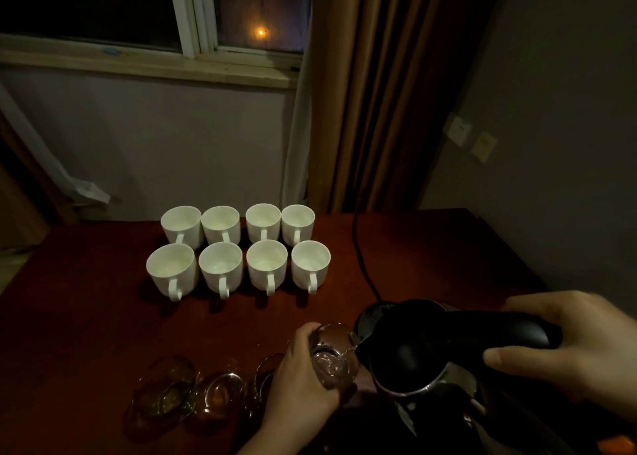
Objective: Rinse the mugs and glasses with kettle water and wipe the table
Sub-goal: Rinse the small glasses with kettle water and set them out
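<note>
My left hand (300,382) grips a clear glass (332,354) near the table's front edge. Water sits in the glass. My right hand (558,347) holds the black handle of a steel kettle (424,358), tilted left with its spout at the glass rim. Several white mugs (238,251) stand upright in two rows farther back on the dark red table (86,316), handles toward me. Three more clear glasses (193,389) stand in a row left of my left hand.
The kettle's round black base (372,316) lies behind the kettle, its black cord (362,258) running back toward the brown curtain (389,92). A window and wall lie beyond the table's far edge. Wall sockets (458,130) sit on the right wall.
</note>
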